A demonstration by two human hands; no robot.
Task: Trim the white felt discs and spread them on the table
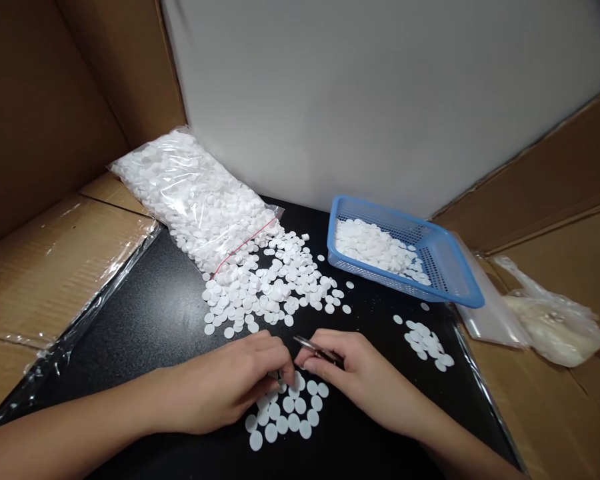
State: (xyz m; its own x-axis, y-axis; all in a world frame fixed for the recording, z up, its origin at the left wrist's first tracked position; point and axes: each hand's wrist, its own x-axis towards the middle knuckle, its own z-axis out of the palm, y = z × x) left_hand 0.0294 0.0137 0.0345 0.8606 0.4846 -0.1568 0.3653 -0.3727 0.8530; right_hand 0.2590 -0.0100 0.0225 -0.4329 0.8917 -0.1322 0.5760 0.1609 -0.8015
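Observation:
White round discs lie mostly flat in a loose group on the black table, near its front. Over the upper left of this group is my left hand, its fingers bent down and partly hiding some discs; what its fingertips hold, if anything, is hidden. My right hand is closed around dark metal tweezers, whose tips point up and left. The two hands are close together. Beyond them a large heap of discs spreads from the mouth of a clear plastic bag full of discs.
A blue basket with discs inside stands at the back right. A smaller pile of discs lies in front of it. Farther right are a flat clear bag and a knotted plastic bag. Cardboard borders the black table.

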